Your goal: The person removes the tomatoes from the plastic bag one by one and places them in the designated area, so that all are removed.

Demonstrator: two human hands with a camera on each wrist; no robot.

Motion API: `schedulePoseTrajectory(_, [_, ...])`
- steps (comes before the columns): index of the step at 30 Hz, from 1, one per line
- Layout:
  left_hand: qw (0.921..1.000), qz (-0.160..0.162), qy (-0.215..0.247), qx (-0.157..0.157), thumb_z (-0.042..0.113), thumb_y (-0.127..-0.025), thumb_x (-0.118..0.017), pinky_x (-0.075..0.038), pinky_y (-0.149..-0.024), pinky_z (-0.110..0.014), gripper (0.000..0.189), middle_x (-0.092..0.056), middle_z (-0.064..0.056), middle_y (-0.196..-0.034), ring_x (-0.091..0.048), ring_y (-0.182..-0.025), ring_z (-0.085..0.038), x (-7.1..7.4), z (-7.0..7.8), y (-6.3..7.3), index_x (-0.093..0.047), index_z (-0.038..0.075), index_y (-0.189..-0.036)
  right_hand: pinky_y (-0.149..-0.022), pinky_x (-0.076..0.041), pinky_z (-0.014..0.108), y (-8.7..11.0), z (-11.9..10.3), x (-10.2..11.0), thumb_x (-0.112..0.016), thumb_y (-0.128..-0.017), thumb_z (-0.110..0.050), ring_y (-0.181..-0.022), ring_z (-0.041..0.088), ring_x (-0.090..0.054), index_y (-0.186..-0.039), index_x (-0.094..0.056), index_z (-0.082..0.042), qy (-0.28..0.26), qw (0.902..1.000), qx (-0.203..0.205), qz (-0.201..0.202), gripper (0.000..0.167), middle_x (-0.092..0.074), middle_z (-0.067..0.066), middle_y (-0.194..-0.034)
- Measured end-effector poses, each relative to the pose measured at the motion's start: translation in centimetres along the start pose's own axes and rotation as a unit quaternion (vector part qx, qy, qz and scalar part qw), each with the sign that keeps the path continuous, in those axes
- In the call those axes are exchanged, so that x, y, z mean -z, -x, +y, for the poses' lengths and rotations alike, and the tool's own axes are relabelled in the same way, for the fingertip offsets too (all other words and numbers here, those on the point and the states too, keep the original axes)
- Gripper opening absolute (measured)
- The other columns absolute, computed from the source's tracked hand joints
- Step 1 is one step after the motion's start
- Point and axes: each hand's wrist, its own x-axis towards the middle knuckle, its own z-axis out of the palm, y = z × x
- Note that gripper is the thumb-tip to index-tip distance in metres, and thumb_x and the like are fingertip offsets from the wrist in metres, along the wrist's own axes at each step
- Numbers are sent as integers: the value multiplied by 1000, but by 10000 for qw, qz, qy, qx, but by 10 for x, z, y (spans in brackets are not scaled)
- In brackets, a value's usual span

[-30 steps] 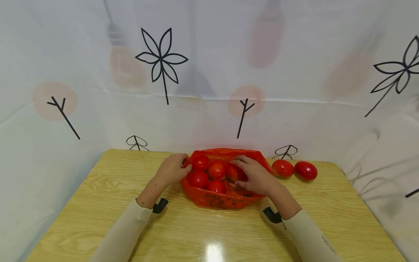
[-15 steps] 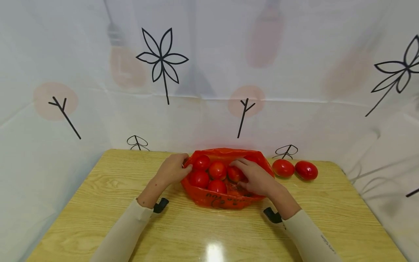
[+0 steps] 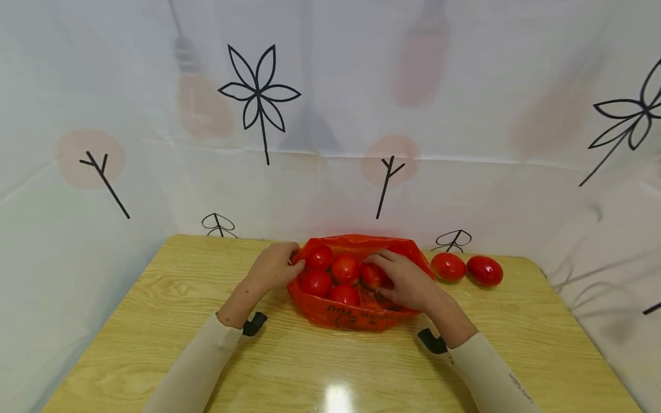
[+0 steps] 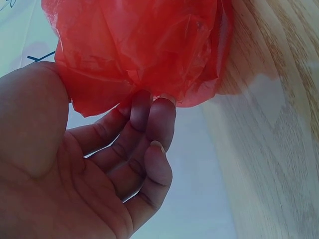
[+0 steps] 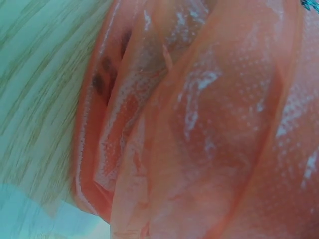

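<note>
The left hand [image 3: 271,267] pinches the left edge of the red bag [image 3: 356,320], its fingers curled against the plastic. Inside the bag, five red fruits [image 3: 345,269] show plainly. The rightmost fruit [image 3: 372,275] lies beneath the right hand [image 3: 407,281], whose fingers bend over it; whether they clamp it cannot be told. Just right of the bag, on the surface [image 3: 113,344], lies a loose fruit [image 3: 448,267], with a darker fruit [image 3: 485,271] beyond it. The work appears partway along: most visible fruit sits in the bag, two pieces remain outside.
</note>
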Motion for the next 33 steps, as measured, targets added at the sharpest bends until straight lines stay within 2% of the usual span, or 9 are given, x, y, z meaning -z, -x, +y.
schedulePoseTrajectory(10, [10000,-26,41,4,21,-100,-69,-49,-60,-30,12,-63,-1,-82,-56,-71,-20,0,2,0,-69,9,-100,-108,-51,55,3,0,5,-90,-84,-14,-128,34,-60,-140,-62,-15,32,10000,-86,-33,62,-63,10,-140])
schedulePoseTrajectory(24, [10000,-47,17,13,21,-100,-69,-49,-60,-30,12,-63,0,-82,-56,-71,-19,1,3,0,-69,10,-99,-110,-50,54,9,-4,16,-88,-85,-22,-131,32,-58,-141,-61,-14,24,9997,-217,139,63,-61,8,-140])
schedulePoseTrajectory(33, [10000,-6,46,-14,20,-99,-70,-50,-60,-30,11,-63,0,-81,-55,-70,-19,2,2,1,-69,9,-99,-106,-53,54,16,-9,23,-87,-83,-22,-132,32,-56,-141,-61,-14,-114,9985,-137,527,64,-58,9,-143])
